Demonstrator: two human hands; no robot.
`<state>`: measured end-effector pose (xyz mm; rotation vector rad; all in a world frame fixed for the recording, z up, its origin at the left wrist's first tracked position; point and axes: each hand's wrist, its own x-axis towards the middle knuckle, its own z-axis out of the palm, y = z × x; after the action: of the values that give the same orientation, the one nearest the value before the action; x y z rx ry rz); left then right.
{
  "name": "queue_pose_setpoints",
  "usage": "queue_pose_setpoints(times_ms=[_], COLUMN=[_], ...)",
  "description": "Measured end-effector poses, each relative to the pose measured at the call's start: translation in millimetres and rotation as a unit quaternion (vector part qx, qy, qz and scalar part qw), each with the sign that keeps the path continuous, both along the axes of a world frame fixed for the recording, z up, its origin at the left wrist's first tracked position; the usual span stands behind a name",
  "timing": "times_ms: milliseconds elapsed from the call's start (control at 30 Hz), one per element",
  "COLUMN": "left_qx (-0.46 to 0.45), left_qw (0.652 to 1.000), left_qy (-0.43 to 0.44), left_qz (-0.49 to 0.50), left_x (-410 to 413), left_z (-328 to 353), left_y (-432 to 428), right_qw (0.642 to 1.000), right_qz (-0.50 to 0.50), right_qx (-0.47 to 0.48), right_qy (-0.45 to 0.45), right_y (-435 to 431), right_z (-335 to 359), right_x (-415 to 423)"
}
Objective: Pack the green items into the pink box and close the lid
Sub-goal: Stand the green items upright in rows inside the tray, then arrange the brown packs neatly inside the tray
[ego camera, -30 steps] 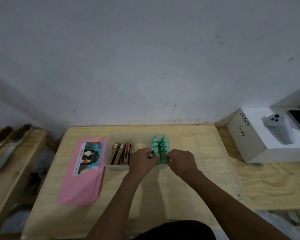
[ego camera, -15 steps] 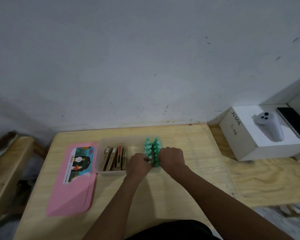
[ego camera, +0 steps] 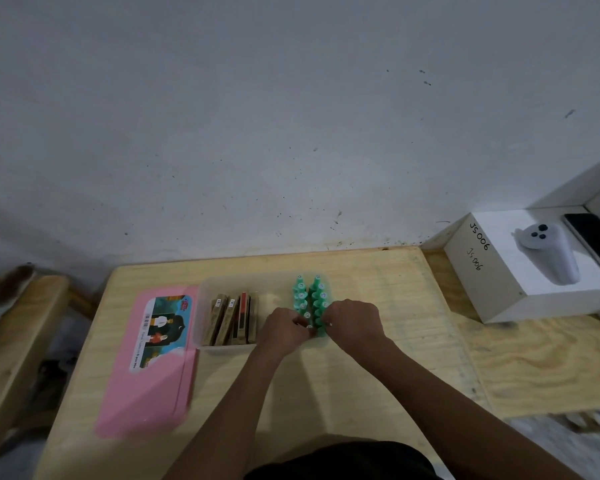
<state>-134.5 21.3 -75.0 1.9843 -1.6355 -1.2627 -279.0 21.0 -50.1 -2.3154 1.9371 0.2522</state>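
Two rows of small green items (ego camera: 309, 299) stand in the right part of a translucent box (ego camera: 208, 289) on the wooden table. My left hand (ego camera: 284, 329) and my right hand (ego camera: 355, 320) press together at the near end of the rows, fingers curled on the nearest green pieces. The pink lid (ego camera: 149, 362), with a picture label, lies flat to the left of the box. The nearest green pieces are hidden by my fingers.
Several brown and red flat packs (ego camera: 232, 318) stand in the left part of the box. A white carton (ego camera: 527, 265) with a white controller (ego camera: 548, 251) and a black phone (ego camera: 593, 240) sits at the right. A wooden bench (ego camera: 11, 327) lies at the left.
My hands have closed in on the near end of the green rows, right hand now against them. The view has shifted slightly.
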Motion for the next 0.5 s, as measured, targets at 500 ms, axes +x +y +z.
queue_pose_setpoints(times_ms=[500], left_qx=[-0.125], left_qw=[0.990], left_qy=[-0.010], left_qz=[0.065], left_x=[58.7], left_z=[19.9], left_y=[3.3], right_qw=[0.989], right_qz=[-0.041], right_qx=[-0.004], right_qy=[-0.141], right_y=[6.3], right_z=[19.5], right_x=[-1.0])
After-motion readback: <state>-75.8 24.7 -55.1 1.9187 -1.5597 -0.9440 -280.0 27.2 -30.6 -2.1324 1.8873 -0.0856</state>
